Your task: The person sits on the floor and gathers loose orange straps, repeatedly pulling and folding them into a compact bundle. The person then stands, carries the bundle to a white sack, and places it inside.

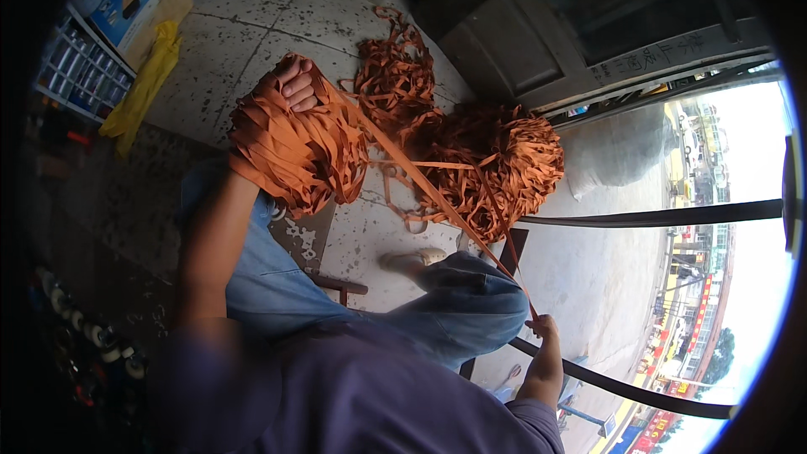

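My left hand is closed, fingers curled round a thick looped bundle of orange webbing strap that hangs over my wrist and forearm. From this bundle a flat orange strap runs taut down to the right, past my knee. Its lower end is pinched in my right hand, out by my right thigh. A second, thinner length slants up from my right hand to a large heap of orange webbing on the floor. Farther back, a looser tangle of the same webbing adjoins that heap.
At the far left stand a white rack and a yellow bag. A grey door is at the back right. A translucent plastic sack sits beyond the heap. Dark bars cross the bright opening on the right.
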Tool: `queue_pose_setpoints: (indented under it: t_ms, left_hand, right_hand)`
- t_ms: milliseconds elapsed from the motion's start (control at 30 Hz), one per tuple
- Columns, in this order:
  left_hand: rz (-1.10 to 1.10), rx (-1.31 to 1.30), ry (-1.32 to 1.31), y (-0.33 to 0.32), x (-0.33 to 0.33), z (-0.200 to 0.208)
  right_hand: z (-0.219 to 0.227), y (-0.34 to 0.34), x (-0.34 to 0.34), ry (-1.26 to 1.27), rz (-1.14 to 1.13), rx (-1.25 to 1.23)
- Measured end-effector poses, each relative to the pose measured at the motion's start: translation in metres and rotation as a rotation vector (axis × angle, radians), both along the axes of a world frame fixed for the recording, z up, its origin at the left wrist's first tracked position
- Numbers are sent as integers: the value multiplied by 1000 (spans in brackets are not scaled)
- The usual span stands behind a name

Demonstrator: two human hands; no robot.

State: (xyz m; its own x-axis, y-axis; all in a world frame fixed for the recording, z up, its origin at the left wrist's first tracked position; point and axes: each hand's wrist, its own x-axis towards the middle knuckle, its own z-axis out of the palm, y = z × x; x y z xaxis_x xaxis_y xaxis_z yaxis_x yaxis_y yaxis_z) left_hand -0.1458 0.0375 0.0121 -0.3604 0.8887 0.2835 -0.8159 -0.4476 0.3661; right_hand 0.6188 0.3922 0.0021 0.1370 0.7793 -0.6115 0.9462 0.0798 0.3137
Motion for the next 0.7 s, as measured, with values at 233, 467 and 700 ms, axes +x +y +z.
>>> queue_pose_setpoints:
  t_ms: [233, 467, 700]
  left_hand:
    - [-16, 150, -15, 12, -14, -8]
    - [0, -209, 41, 20, 42, 40]
    - [-68, -741, 763, 22, 73, 46]
  right_hand:
    - [-31, 25, -57, 192, 444, 175]
    - [58, -142, -430, 549, 1240, -593]
    - [93, -190, -578, 1131, 1267, 110]
